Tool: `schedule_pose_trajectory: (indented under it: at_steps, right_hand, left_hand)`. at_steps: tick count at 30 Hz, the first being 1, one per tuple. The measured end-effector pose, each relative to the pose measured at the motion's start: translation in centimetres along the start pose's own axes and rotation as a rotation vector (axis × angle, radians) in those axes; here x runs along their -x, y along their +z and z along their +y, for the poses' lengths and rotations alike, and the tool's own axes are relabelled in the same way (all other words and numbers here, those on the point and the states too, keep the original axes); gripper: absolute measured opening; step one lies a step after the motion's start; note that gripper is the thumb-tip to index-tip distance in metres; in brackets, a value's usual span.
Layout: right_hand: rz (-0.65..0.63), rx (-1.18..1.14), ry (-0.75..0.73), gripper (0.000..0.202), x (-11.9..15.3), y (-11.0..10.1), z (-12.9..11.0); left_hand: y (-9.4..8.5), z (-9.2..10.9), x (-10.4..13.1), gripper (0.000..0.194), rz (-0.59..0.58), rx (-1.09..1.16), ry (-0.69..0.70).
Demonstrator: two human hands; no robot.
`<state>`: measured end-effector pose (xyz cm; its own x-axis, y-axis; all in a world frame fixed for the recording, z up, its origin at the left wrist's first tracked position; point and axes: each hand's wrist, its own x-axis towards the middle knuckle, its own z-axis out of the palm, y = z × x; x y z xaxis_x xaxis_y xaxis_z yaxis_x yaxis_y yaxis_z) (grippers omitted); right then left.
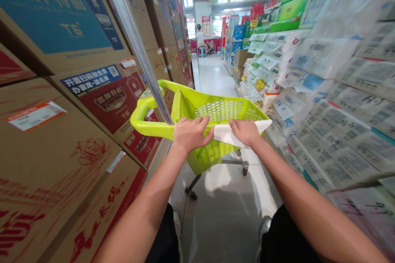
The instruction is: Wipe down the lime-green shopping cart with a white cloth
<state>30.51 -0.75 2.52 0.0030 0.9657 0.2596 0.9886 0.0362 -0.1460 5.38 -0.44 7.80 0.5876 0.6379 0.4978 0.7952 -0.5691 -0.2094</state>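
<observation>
A lime-green plastic shopping cart (203, 158) stands sideways before me, its looped handle to the left. My left hand (190, 132) is closed over the near rim, close to the foot of a metal pole (138, 45). Its thumb reaches the edge of a white cloth (226, 134), which is draped along the same rim. Farther right, my right hand (246, 132) is closed on the cloth with its fingers over the rim. The cloth seems to run on under that hand to the cart's right corner. Perforated walls show inside the basket.
Stacked cardboard cartons (58, 139) line the left side. On the right rise piles of plastic-wrapped tissue packs (308, 98). A pale tiled floor (212, 68) runs down the aisle, where a person (200, 36) is near a blue stool (202, 51). Cart wheels (191, 193) are close to my feet.
</observation>
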Motion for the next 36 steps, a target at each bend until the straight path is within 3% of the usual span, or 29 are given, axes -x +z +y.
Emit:
schedule_pose_trajectory:
  at_steps: [3, 5, 9, 11, 17, 19, 21, 24, 26, 29, 33, 35, 36]
  right_hand:
    - [0.12, -0.164, -0.307, 0.055, 1.0, 1.0, -3.5]
    - [0.142, -0.282, -0.426, 0.055, 1.1, 1.2, -4.0]
    - [0.068, -0.39, -0.415, 0.053, 0.6, 0.9, -0.9]
    - [0.105, -0.382, -0.385, 0.051, 0.5, 1.1, 0.1]
    - [0.224, -0.551, -0.587, 0.045, 0.7, 2.4, -3.0]
    - [0.23, -0.535, -0.577, 0.045, 0.7, 2.0, -3.1]
    - [0.225, -0.449, -0.471, 0.049, 0.7, 1.3, -1.9]
    - [0.06, -0.287, -0.248, 0.051, 0.5, 0.2, 1.4]
    - [-0.06, -0.231, -0.175, 0.053, 0.1, -0.2, 3.4]
    - [-0.003, -0.223, -0.186, 0.053, -0.5, -0.2, 4.5]
    - [0.28, -0.222, -0.231, 0.049, -1.0, 0.0, 1.9]
    - [0.319, -0.256, -0.255, 0.052, -0.9, 0.2, -0.8]
    - [0.277, -0.261, -0.268, 0.052, -0.8, 0.3, -2.2]
  left_hand:
    - [0.1, -0.2, -0.1, 0.053, 0.015, -0.016, -0.022]
    - [0.1, -0.5, 0.0, 0.048, 0.002, -0.033, -0.021]
    - [0.3, -1.3, 0.1, 0.043, -0.019, -0.074, 0.023]
    - [0.4, -1.5, 0.1, 0.044, -0.014, -0.084, 0.044]
    - [-0.3, -1.7, 0.1, 0.044, -0.057, -0.051, 0.065]
    - [-0.5, -2.0, 0.2, 0.043, -0.09, -0.044, 0.101]
    - [-0.5, -2.4, 0.3, 0.042, -0.093, -0.041, 0.121]
    - [-0.1, -3.0, 0.4, 0.04, -0.069, -0.043, 0.131]
    - [0.1, -3.3, 0.5, 0.04, -0.046, -0.04, 0.132]
    - [0.2, -3.2, 0.6, 0.042, -0.028, -0.022, 0.113]
    - [-0.3, -2.6, 0.6, 0.048, -0.034, 0.002, 0.041]
    - [-0.4, -2.1, 0.6, 0.056, -0.025, -0.005, -0.029]
    - [-0.5, -1.8, 0.6, 0.058, -0.021, -0.01, -0.054]
